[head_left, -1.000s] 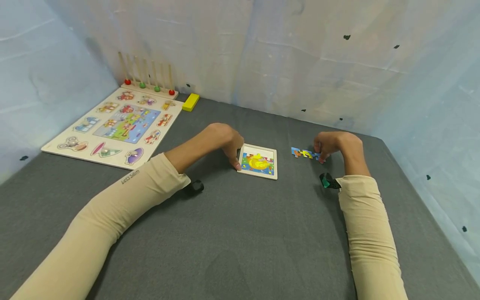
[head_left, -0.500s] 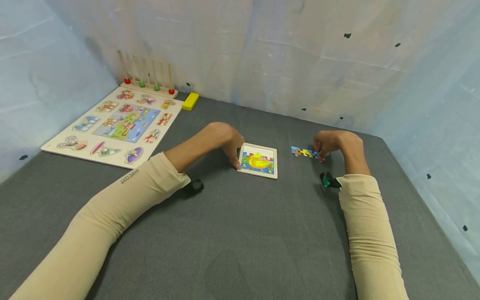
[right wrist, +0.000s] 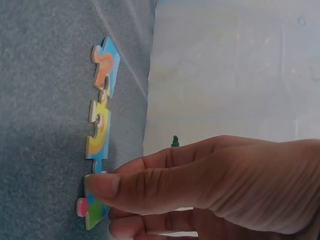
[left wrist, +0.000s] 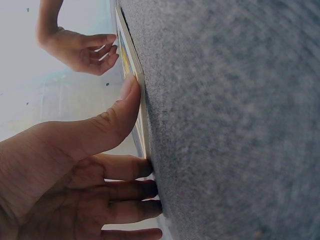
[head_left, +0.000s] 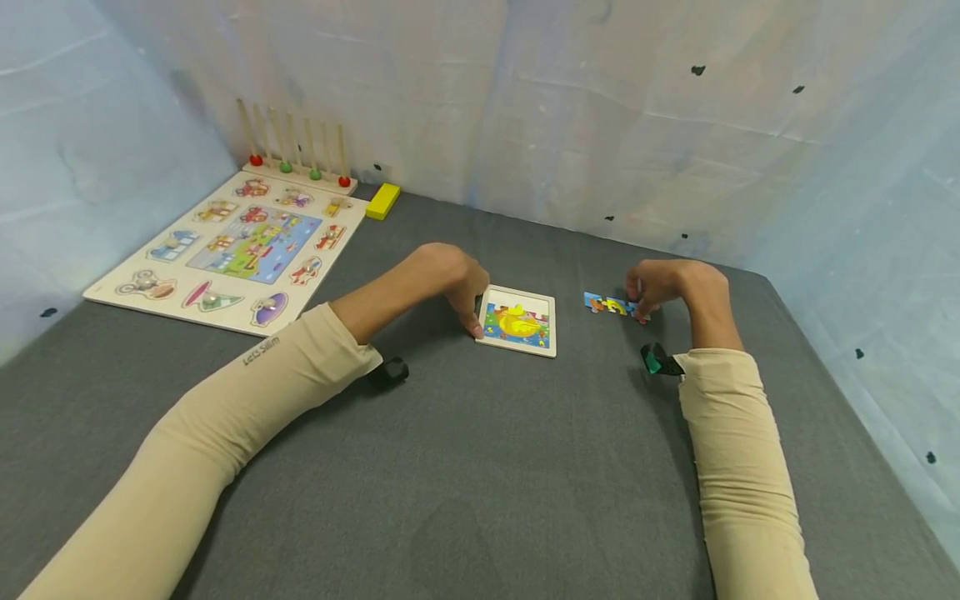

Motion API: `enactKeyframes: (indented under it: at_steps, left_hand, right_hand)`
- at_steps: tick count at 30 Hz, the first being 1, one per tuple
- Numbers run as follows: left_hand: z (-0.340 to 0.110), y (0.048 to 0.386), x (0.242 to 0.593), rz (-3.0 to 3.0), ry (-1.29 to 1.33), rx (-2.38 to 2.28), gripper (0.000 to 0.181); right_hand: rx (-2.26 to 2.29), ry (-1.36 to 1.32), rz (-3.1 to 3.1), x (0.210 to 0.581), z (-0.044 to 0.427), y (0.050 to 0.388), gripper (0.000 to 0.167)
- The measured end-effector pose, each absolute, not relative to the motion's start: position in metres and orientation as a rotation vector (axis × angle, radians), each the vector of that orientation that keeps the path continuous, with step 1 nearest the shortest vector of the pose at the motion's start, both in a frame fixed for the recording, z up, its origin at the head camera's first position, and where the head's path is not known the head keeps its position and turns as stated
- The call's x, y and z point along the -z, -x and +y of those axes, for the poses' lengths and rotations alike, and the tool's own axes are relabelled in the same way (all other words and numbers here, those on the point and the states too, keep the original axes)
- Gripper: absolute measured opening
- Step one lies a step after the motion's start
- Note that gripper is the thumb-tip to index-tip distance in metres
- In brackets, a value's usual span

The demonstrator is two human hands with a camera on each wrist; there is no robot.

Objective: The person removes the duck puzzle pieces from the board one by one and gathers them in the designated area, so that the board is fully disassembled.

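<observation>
My left hand [head_left: 467, 298] holds the left side of a small wooden jigsaw tray [head_left: 554, 329], thumb at the near corner and index finger at the far one. A yellow picture, partly filled with pieces, shows inside the tray; its upper part shows pale board. To its right, my right hand [head_left: 660, 285] pinches a blue and green jigsaw piece [right wrist: 95, 215] between thumb and fingers, low at the table. In line with it lie a yellow piece [right wrist: 100, 132] and a blue and orange piece [right wrist: 106, 65], seemingly joined end to end. My fingers partly hide the pinched piece.
At the back left lies a large wooden peg puzzle board [head_left: 176, 303]. Behind it stands a rack [head_left: 300, 173] of upright sticks with red and green beads. A yellow block [head_left: 383, 202] lies beside them. Pale sheeting [head_left: 555, 117] borders the grey table [head_left: 525, 467] at the back and sides.
</observation>
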State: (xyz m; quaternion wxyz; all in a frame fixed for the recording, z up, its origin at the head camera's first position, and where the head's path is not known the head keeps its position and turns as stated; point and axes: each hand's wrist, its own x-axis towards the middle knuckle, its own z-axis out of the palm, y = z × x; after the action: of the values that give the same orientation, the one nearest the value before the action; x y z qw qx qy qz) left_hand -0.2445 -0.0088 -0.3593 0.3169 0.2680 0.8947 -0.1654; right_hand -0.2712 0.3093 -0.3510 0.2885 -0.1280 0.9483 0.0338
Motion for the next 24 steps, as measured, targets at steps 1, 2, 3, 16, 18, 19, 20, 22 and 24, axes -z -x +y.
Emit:
enactKeyframes:
  at_steps: [1,2,3,16,18,19,20,22,24]
  left_hand:
    - [-0.009,0.244,0.359,2.355,-0.706,0.435,0.091]
    - [-0.009,0.244,0.359,2.354,-0.707,0.436,0.091]
    - [-0.009,0.244,0.359,2.354,-0.709,0.437,0.091]
    - [-0.009,0.244,0.358,2.353,-0.705,0.432,0.097]
    - [-0.010,0.244,0.358,2.354,-0.703,0.428,0.098]
    - [-0.010,0.244,0.358,2.354,-0.703,0.428,0.099]
    - [-0.010,0.244,0.358,2.355,-0.703,0.428,0.100]
    - [-0.010,0.243,0.358,2.353,-0.703,0.432,0.102]
    - [-0.010,0.243,0.358,2.353,-0.700,0.434,0.103]
  right_hand:
    - [-0.093,0.340,2.534,0.350,0.309,0.271,0.030]
    - [-0.097,0.339,2.534,0.349,0.309,0.270,0.031]
    - [-0.104,0.339,2.537,0.348,0.308,0.269,0.032]
    - [-0.086,0.444,2.562,0.333,0.286,0.261,0.026]
    - [-0.084,0.489,2.568,0.330,0.279,0.259,0.027]
    - [-0.075,0.515,2.571,0.328,0.275,0.257,0.029]
    - [-0.066,0.544,2.574,0.328,0.271,0.256,0.031]
    - [-0.017,0.621,2.562,0.326,0.263,0.253,0.033]
    - [0.036,0.718,2.539,0.324,0.254,0.252,0.035]
